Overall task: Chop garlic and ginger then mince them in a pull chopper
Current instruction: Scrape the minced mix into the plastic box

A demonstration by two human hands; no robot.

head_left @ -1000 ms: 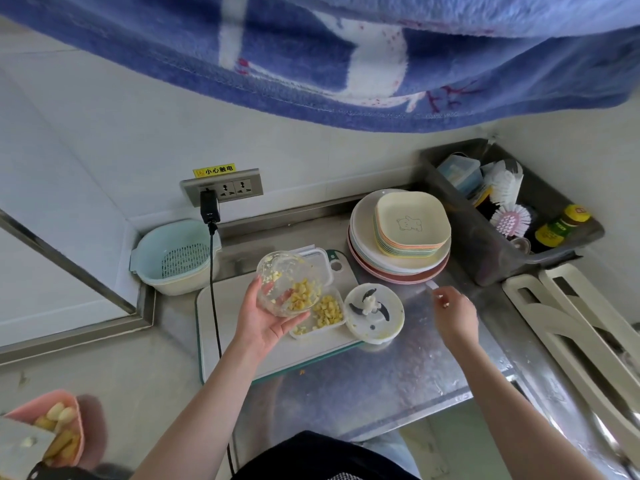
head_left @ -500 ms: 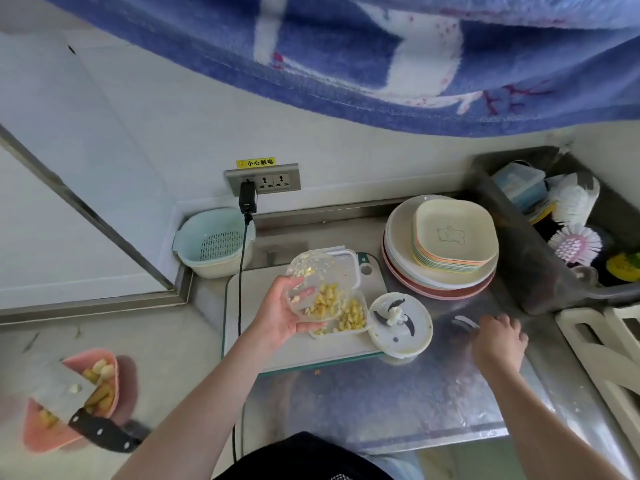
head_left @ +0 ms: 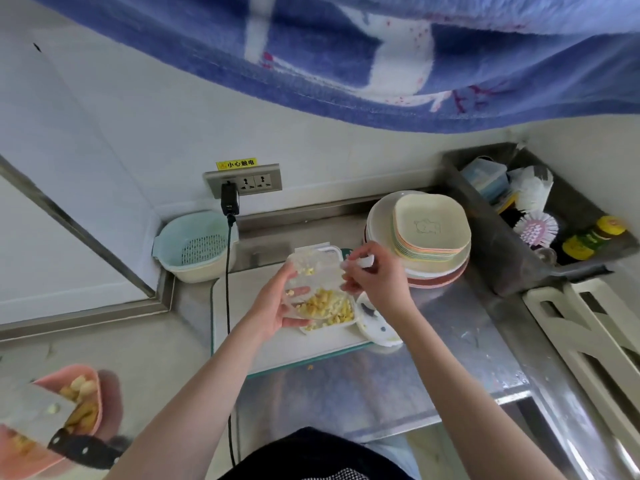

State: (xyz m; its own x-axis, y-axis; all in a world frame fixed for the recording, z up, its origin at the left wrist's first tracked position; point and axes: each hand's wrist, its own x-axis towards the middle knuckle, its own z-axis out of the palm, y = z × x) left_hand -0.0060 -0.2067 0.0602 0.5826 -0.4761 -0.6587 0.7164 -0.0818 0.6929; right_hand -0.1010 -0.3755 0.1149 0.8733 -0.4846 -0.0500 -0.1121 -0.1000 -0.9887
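My left hand (head_left: 273,306) grips the clear chopper bowl (head_left: 311,277), tilted over a white rectangular container (head_left: 329,311) that holds yellow minced garlic and ginger. A few bits cling inside the bowl. My right hand (head_left: 375,280) pinches a small white utensil (head_left: 360,262) at the bowl's mouth. The chopper lid with its blade (head_left: 377,325) lies upside down just right of the container, partly hidden by my right wrist. All of this sits on a white cutting board (head_left: 270,344).
A pink bowl of peeled garlic (head_left: 81,400) with a cleaver (head_left: 45,420) across it sits at the lower left. A pale green colander (head_left: 195,245) stands by the wall with a black cable (head_left: 228,289) beside it. Stacked plates (head_left: 429,233) stand at the right, a steel caddy with brushes (head_left: 540,230) beyond.
My right hand picked the white utensil up from the counter on the right and brought it to the tilted bowl. My left hand kept holding the bowl over the container.
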